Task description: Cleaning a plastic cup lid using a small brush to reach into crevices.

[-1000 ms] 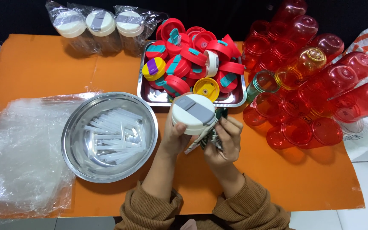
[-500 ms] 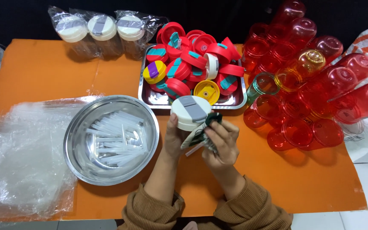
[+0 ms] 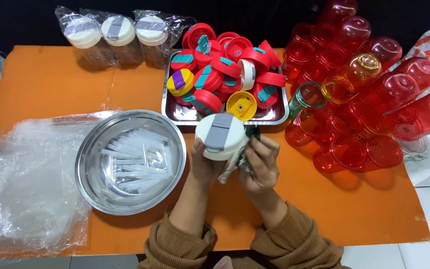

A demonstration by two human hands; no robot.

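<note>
Both hands grip a cup point(image 3: 235, 159) with a white lid point(image 3: 220, 135) near the table's point(image 3: 46, 84) front-middle: left hand point(image 3: 206, 162) closed around it, right hand point(image 3: 261, 162) clasping its side, beside the bowl point(image 3: 93, 149).

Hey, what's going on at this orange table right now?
A person in brown sleeves holds a green tumbler with a white lid over the table, left hand under the lid, right hand on its side. A steel bowl of clear straws sits beside them, a tray of coloured lids behind, red cups piled at the right.
</note>
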